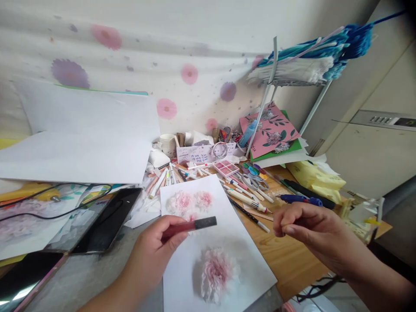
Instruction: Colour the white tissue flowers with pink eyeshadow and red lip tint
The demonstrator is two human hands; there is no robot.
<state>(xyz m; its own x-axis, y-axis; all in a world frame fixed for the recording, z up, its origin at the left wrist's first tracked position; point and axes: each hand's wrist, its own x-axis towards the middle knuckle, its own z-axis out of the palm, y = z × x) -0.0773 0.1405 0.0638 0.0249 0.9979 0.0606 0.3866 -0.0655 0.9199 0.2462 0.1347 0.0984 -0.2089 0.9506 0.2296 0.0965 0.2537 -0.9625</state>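
My left hand (159, 242) is closed around a dark red lip gloss tube (205, 222) whose black cap points right. The tube is above a white sheet of paper (182, 294). On that sheet are a large pink-and-white ruffled flower (217, 273) and smaller pink flowers (183, 201) near its top, one partly hidden behind the tube. To the right, over the wooden table, my right hand (308, 225) has thumb and fingertips pinched together. Whatever is between them, if anything, is too small to make out. A blue pen (300, 199) lies just behind the right hand.
Several pens and markers (243, 199) crowd the table's back, with scissors (255, 173) and a pink palette (225, 168). At left lie a black phone (108, 221), a yellow glue gun (32, 193) and large white sheets (74, 156). A rack with blue pipe cleaners (352, 41) stands at right.
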